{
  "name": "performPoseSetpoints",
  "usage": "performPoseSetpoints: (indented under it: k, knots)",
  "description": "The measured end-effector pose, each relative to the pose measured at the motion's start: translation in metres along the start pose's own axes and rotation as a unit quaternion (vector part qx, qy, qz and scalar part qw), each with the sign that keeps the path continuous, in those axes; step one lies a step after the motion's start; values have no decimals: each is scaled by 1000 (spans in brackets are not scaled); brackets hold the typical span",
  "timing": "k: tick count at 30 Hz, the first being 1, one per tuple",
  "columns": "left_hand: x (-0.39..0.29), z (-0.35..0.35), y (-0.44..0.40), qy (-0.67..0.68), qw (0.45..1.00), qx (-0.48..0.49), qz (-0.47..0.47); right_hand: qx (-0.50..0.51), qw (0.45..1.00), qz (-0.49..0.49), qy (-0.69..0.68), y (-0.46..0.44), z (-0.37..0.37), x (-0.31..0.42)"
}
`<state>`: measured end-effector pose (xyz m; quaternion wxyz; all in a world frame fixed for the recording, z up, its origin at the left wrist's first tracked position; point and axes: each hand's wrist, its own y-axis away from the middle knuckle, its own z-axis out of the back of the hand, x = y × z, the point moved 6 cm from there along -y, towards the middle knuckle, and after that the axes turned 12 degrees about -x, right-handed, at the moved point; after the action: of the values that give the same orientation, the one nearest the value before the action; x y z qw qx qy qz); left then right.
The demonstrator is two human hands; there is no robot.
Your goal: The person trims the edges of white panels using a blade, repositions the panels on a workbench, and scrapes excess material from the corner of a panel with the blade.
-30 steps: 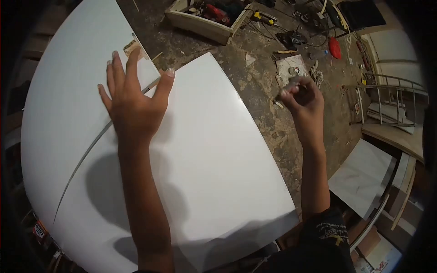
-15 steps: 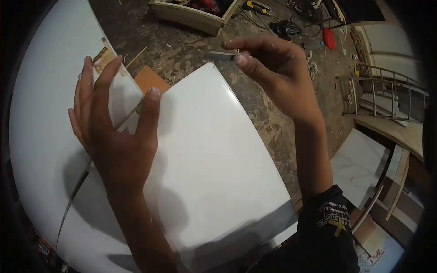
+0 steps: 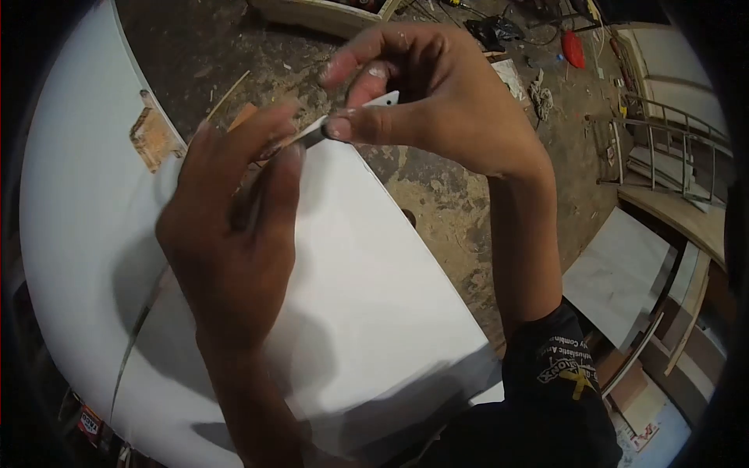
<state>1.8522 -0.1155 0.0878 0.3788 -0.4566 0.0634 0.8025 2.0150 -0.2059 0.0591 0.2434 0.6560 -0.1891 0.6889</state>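
Observation:
A thin, flat strip (image 3: 382, 101) with a small hole near its right end is held above a white panel (image 3: 374, 281). My right hand (image 3: 460, 109) pinches it between thumb and bent fingers. The strip's dark middle part runs left and down to my left hand (image 3: 230, 249), whose thumb and fingers close around its other end. Motion blurs the left fingertips, and they hide that end. Under the left hand, a second large white panel (image 3: 70, 234) meets the first along a dark gap. A chipped brown patch (image 3: 156, 140) shows at its edge.
A wooden box (image 3: 328, 17) stands on the stained floor at the top. To the right are a metal rack (image 3: 679, 152), stacked boards (image 3: 620, 273) and a red object (image 3: 573, 49). Cords and a black plastic bag (image 3: 495, 33) lie at the upper right.
My right hand has moved left with the strip, bringing it to my left hand. The left fingers, spread apart before, have drawn together around the strip's end. The view has shifted slightly.

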Motion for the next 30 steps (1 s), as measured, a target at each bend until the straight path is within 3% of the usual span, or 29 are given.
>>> performPoseSetpoints:
  k: [5, 8, 12, 16, 19, 30]
  knots:
    - [-4, -1, -4, -35, 996, -28, 71, -90, 989, -62, -99, 0, -10, -19]
    - [-1, -4, -6, -5, 992, -39, 120, -168, 932, -112, -300, 6, -31, -36]
    - [-4, -5, -8, -26, 995, -49, 82, -181, 929, -186, -263, 21, -37, -39]
    - [-5, -4, -7, -48, 997, -42, 33, -199, 963, -6, -179, 20, -33, -28]
    - [-6, -6, -8, -58, 997, -39, 33, -182, 975, 52, -113, 23, -27, -25]
    - [-9, -9, -8, -92, 995, -22, 24, -178, 974, 16, -142, 20, -20, -38]
